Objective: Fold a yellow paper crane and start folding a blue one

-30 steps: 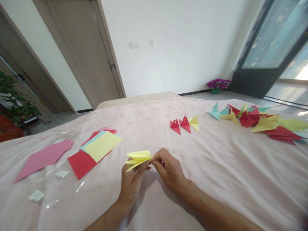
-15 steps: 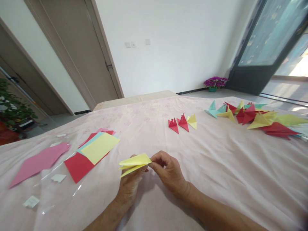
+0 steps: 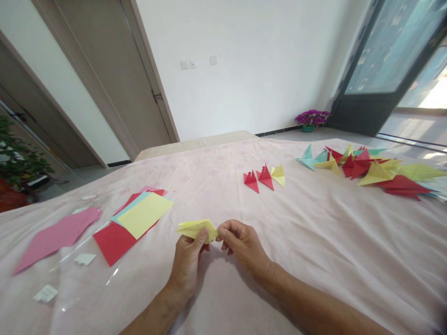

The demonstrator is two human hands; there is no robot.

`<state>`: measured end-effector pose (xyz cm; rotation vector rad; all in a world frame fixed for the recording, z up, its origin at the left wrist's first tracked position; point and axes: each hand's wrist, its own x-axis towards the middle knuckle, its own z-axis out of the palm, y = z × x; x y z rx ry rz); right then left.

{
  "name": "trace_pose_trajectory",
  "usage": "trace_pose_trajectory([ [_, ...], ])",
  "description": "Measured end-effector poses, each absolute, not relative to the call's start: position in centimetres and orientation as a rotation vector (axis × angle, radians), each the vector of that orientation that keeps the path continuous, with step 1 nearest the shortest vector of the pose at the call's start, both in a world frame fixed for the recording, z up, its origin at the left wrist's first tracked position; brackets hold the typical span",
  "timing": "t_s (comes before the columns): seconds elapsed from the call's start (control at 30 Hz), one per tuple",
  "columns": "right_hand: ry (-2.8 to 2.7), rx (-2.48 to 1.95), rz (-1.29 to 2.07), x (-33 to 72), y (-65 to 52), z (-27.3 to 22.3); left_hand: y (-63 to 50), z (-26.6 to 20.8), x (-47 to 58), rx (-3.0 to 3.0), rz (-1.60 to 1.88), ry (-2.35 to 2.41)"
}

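Observation:
A folded piece of yellow paper is held above the cloth in front of me, its layered points facing left. My left hand grips it from below, thumb pressed on its near face. At the paper's right tip, my right hand has thumb and forefinger pinched together; the fingers cover the very end of the tip. Beyond my hands stand two red paper cranes and one yellow folded crane in a short row.
Left of my hands lie stacked red, blue and yellow sheets, a pink sheet, clear plastic wrapping and white scraps. At the right is a heap of folded coloured cranes. A pink patterned cloth covers the table.
The yellow paper has turned so its broad face shows and its layers lie closer together. My left thumb has come round onto its front; my right hand stays at the tip.

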<state>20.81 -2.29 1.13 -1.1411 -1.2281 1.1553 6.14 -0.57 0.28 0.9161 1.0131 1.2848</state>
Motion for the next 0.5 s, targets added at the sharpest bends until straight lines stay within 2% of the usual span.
trace_pose_trajectory([
  [0.2,-1.168,-1.085,1.251,20.7,-2.0,1.1,-0.4,0.4,6.1,0.879,1.202,0.972],
  [0.33,-1.263,-1.08,1.155,21.0,-1.7,0.8,-0.4,0.4,5.9,1.142,1.112,1.125],
  [0.5,-1.321,-1.149,1.025,21.3,-1.3,0.1,-0.6,1.0,5.8,1.283,1.254,1.175],
])
